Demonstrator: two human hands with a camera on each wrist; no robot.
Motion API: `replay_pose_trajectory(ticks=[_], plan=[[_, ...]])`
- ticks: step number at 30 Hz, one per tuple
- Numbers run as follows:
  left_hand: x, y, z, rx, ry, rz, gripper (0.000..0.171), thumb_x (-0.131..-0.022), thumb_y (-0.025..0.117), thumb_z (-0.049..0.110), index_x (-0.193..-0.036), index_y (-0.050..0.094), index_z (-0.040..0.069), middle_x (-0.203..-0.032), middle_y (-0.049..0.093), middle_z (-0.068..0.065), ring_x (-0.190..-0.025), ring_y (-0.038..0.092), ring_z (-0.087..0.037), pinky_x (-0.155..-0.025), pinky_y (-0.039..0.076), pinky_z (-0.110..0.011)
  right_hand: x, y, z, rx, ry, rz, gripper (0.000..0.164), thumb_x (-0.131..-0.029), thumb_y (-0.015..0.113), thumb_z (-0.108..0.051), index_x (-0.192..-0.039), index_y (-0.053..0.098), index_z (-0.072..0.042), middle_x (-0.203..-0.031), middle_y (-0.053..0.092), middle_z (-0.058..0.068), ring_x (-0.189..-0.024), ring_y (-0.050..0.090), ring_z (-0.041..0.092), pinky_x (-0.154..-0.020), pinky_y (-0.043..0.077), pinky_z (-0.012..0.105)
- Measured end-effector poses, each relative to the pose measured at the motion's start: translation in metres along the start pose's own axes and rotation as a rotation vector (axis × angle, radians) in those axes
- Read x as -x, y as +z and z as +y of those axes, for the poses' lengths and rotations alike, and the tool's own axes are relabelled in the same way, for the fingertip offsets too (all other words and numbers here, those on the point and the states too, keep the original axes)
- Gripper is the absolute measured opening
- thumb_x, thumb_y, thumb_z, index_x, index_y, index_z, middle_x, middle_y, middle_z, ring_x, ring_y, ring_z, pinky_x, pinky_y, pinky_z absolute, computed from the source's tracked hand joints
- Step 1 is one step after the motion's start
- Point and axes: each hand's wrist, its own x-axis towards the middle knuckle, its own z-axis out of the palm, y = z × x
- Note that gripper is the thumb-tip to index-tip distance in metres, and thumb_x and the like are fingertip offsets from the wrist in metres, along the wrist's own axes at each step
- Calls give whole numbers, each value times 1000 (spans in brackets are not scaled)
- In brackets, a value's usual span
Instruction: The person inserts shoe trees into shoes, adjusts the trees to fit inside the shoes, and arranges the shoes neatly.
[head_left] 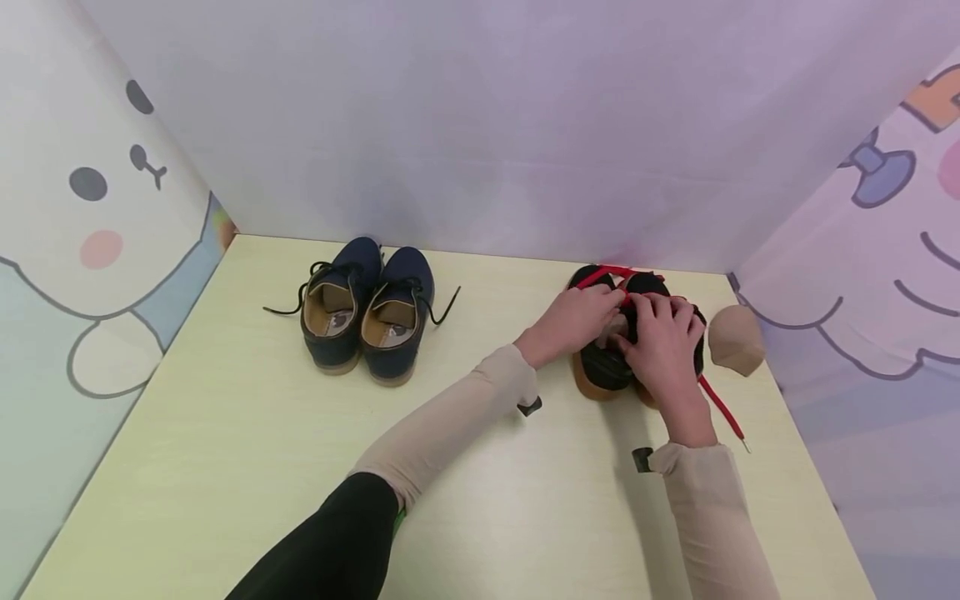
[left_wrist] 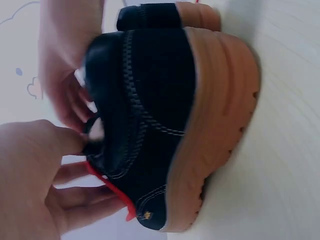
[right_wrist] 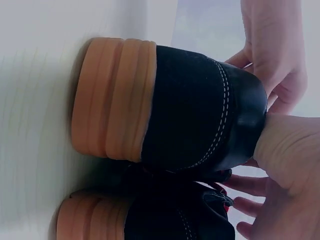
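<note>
A pair of black shoes with tan soles and red laces stands at the right of the table. Both hands are at the left shoe of this pair point(head_left: 606, 371). My left hand point(head_left: 573, 321) pinches the tongue by the shoe's opening, its thumb at the edge in the left wrist view and its other fingers near the red lace point(left_wrist: 112, 187). My right hand point(head_left: 663, 346) grips the shoe's right side, thumb at the opening and fingers outside, over the second black shoe point(right_wrist: 165, 215). Something beige shows inside the opening. The right hand partly hides the second shoe.
A navy pair, its left shoe point(head_left: 330, 329) and right shoe point(head_left: 393, 342) side by side with thin dark laces, stands at the left. A crumpled beige wad point(head_left: 737, 337) lies right of the black pair. One loose red lace end point(head_left: 723, 412) trails over the table point(head_left: 480, 542).
</note>
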Motion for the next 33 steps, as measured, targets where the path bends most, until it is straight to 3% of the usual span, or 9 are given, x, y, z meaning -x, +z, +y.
replay_pose_trajectory(ticks=[7,19,22,28,33], plan=[[2,8,0,-152,44,84,32,-111,48,38,-128,56,12,-105,68,3,-72,63,-7,-68,59,-23,-6,-1,-1,2,-9,-101,71,-91,77,-15,-151,42,4,-149,48,36,-144,30,54,-116,17,75],[4,9,2,-165,68,105,30,-111,50,34,-128,57,10,-113,68,0,-82,69,-9,-72,60,-24,-12,2,-2,48,43,-108,66,-94,76,-25,-145,48,6,-145,54,35,-141,34,54,-113,19,75],[5,8,2,-102,43,106,27,-111,51,34,-124,59,12,-110,68,1,-83,68,-8,-74,60,-23,-13,1,1,44,31,-118,63,-93,75,-25,-143,50,5,-144,55,35,-141,34,54,-112,19,76],[10,2,-2,118,-11,77,14,-105,56,22,-116,60,14,-109,64,2,-81,60,-10,-73,53,-23,-16,-5,11,-2,-25,-162,57,-94,73,-20,-143,52,2,-142,57,34,-143,33,55,-110,20,75],[12,2,-3,167,-24,82,12,-105,58,19,-116,60,15,-112,64,2,-83,60,-11,-74,53,-23,-17,-9,16,-43,-65,-184,53,-97,69,-18,-144,53,2,-140,60,32,-143,35,56,-110,23,75]])
